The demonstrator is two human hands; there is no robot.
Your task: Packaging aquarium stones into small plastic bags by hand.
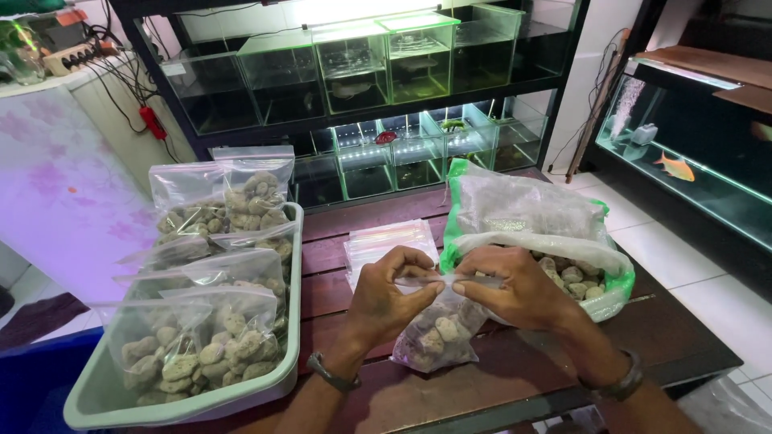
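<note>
From the head camera, the left hand (392,293) and the right hand (519,289) meet at the middle of the dark wooden table (515,378); each is closed in a pinch on the top edge of a small clear bag of pale stones (441,329), which hangs just beneath the fingers, its bottom on the table; a big open sack of stones (555,241) lies just behind the right hand; a pale green tray (291,321) of filled bags stands left of the left hand.

Strip lamps glow bright green-white over the tanks (378,56), blown out at top; the table (515,378) sits evenly lit; edges bend slightly.
</note>
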